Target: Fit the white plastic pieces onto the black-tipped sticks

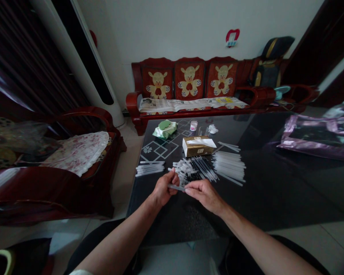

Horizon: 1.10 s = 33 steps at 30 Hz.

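Between my two hands a slim, whitish pen barrel lies level above the table's near part. My left hand is closed around its left end, while the fingers of my right hand pinch its right end. Just beyond my hands is a loose heap of short white caps. Beside the caps lie thin black pen refills, partly crossing one another. A wide stack of translucent white barrels spreads to the right. On the left, several white pens lie in a row.
A gold tissue box stands behind the pen parts on the dark glossy table. Farther back are a green wipes pack, a small cup and a crumpled tissue. A pink-edged plastic bag lies at the right.
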### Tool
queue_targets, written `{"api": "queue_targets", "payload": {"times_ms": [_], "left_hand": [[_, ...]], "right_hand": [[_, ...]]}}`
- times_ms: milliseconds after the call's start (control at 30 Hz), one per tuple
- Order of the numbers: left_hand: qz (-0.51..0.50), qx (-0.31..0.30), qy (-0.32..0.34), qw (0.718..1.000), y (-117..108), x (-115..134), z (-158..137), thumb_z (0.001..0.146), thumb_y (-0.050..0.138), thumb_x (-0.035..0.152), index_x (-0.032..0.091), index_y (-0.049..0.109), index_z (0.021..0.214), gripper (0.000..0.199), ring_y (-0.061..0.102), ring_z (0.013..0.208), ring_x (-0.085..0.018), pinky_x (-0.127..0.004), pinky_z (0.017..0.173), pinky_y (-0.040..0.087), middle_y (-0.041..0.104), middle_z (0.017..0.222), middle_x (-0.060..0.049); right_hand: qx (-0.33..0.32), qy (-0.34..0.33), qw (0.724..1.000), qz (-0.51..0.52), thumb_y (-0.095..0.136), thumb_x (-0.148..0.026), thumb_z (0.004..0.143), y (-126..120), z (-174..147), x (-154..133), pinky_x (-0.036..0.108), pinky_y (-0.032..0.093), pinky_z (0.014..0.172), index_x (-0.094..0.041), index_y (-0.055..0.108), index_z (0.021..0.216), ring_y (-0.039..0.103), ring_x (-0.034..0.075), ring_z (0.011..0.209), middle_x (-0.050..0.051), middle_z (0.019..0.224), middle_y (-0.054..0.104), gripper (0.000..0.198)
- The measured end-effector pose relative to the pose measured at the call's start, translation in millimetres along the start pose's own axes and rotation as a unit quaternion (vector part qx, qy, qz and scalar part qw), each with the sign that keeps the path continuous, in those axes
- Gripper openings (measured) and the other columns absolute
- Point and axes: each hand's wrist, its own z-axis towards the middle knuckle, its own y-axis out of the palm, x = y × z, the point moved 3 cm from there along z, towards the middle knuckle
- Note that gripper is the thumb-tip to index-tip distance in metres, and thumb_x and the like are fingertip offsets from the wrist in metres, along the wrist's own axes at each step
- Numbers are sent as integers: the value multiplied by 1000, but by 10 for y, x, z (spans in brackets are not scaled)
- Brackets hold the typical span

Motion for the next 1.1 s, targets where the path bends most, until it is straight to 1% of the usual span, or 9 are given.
{"api": "queue_targets", "payload": {"times_ms": [167,433,533,633,700,767,867,1000,1100], "left_hand": [[-66,-54,-16,996,86,-1,-40,90,45,45,17,34,61,42,18,39,-4,-17,37,13,28,52,6],[-86,-73,-27,993,117,3,-63,89,47,39,17,35,64,35,18,40,-4,-17,38,14,29,55,7],[-31,-54,-23,998,82,14,-45,88,47,43,17,41,66,35,23,40,-4,-17,37,17,36,57,5],[124,-12,24,992,-18,73,-32,87,47,45,14,53,68,37,35,42,-6,-18,39,25,46,57,2],[243,-6,56,968,-73,124,-40,87,48,46,11,61,70,41,44,47,-8,-19,45,32,53,59,-1],[336,-41,78,938,-79,151,-62,85,52,45,10,67,76,39,52,57,-11,-21,54,40,60,65,-4],[419,-101,106,896,-13,135,-112,81,61,37,12,70,88,28,60,75,-15,-24,69,44,68,81,-6],[502,-108,98,853,50,120,-153,79,62,28,15,69,94,21,61,71,-15,-23,65,44,68,78,-3],[608,-83,111,782,-63,286,-173,79,59,23,18,69,88,14,61,70,-14,-23,66,42,67,75,-1]], "right_hand": [[9,-16,1000,9,53,-36,86,19,-6,-60,23,27,54,-13,69,74,37,10,57,-3,57,46,31],[16,-43,999,-4,53,-35,86,69,-40,-81,23,25,53,-13,66,69,34,9,56,-4,55,39,31],[7,-37,999,0,52,-36,87,51,-17,-37,23,26,53,-13,67,71,36,10,57,-4,56,43,32],[-26,-20,999,-6,54,-37,85,-30,26,58,23,26,52,-13,69,75,37,9,55,-4,56,46,30],[-48,-1,999,-13,57,-37,83,-101,51,143,22,27,52,-13,70,76,38,9,54,-3,56,48,28],[-55,17,998,-26,58,-36,81,-155,67,224,22,27,51,-12,69,73,39,9,52,-4,55,49,27],[-54,39,997,-42,60,-35,79,-155,77,306,21,27,48,-12,67,69,40,8,51,-4,54,50,27],[-51,45,996,-62,60,-38,79,-99,90,330,20,28,45,-13,67,68,44,8,48,-3,52,51,29],[-8,62,996,-63,55,-43,82,-197,107,340,19,32,42,-14,68,78,47,8,44,-3,53,56,32]]}}
